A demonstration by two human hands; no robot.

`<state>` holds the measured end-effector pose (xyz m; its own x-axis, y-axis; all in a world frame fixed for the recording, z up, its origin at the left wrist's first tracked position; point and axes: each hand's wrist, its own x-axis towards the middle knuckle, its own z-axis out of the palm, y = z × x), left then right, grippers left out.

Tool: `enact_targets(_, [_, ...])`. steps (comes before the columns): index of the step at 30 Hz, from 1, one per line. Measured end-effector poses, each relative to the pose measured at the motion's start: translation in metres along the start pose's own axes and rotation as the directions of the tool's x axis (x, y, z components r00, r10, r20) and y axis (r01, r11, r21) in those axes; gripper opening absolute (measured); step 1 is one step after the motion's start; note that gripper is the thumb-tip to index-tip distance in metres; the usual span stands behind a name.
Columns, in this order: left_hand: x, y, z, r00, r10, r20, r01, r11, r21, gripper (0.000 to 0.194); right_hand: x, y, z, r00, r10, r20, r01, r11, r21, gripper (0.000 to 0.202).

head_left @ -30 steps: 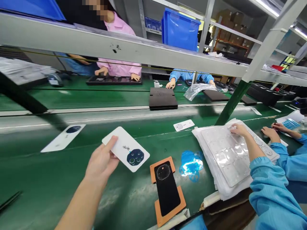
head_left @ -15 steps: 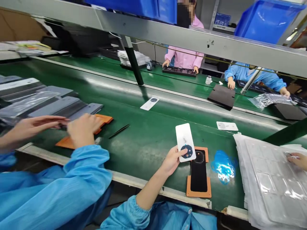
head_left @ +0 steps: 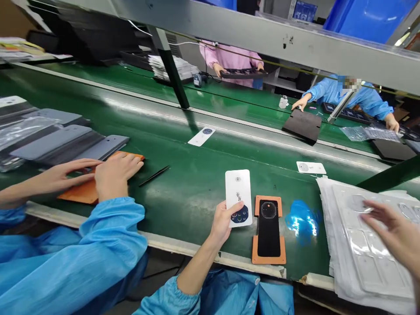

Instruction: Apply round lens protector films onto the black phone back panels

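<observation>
My left hand [head_left: 222, 221] grips a white card [head_left: 236, 188] with a dark round camera print, thumb on the print. To its right a black phone [head_left: 269, 236] lies in an orange holder [head_left: 269, 260] on the green bench. My right hand [head_left: 390, 227] is at the right, over a clear plastic tray [head_left: 367, 271] on a pile of white sheets. Its thumb and fingers are apart, near a round clear piece [head_left: 357, 203] at the tray's upper left. Blue film [head_left: 302, 221] lies between phone and tray.
A co-worker's hands [head_left: 114, 173] work at another orange holder [head_left: 78, 190] on the left. Black tweezers [head_left: 154, 176] and two more white cards [head_left: 201, 137] [head_left: 311, 168] lie on the bench. Grey phone-shaped panels [head_left: 52, 142] are at far left. A metal beam [head_left: 229, 26] crosses above.
The card in my left hand is turned more upright, its face more toward me. My right hand has come further into view over the tray, fingers spread. The view has shifted slightly.
</observation>
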<state>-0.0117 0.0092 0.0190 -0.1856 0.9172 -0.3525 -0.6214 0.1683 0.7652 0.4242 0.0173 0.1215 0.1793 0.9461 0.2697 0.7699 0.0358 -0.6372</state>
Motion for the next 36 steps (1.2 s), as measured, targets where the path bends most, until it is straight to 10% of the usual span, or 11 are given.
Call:
enact_targets(5, [0.000, -0.006, 0.003, 0.999, -0.041, -0.004, 0.041, 0.999, 0.014, 0.050, -0.056, -0.081, 0.122, 0.946, -0.023, 0.325, -0.067, 0.963, 0.263, 0.036])
enact_targets(11, [-0.005, 0.000, -0.001, 1.000, -0.018, -0.004, 0.018, 0.999, 0.041, 0.058, -0.025, -0.086, 0.218, 0.834, 0.026, 0.552, -0.230, 0.925, 0.304, 0.036])
enact_targets(16, [-0.008, 0.004, -0.012, 1.000, -0.010, -0.025, 0.011, 0.998, 0.059, 0.059, -0.011, -0.087, 0.230, 0.812, -0.013, 0.584, -0.191, 0.939, 0.286, 0.028])
enact_targets(23, [-0.001, -0.003, -0.020, 0.997, 0.081, -0.006, -0.079, 0.986, 0.150, 0.039, -0.039, -0.090, 0.233, 0.941, -0.218, 0.260, 0.211, 0.976, 0.054, 0.018])
enact_targets(31, [-0.002, -0.001, -0.014, 0.995, 0.091, 0.037, -0.097, 0.973, 0.210, 0.034, -0.059, -0.085, 0.222, 0.730, -0.581, 0.359, 0.639, 0.767, -0.059, 0.028])
enact_targets(36, [-0.005, -0.001, -0.007, 0.993, 0.109, 0.050, -0.117, 0.969, 0.218, 0.029, -0.065, -0.090, 0.216, 0.757, -0.580, 0.301, 0.620, 0.783, -0.050, 0.029])
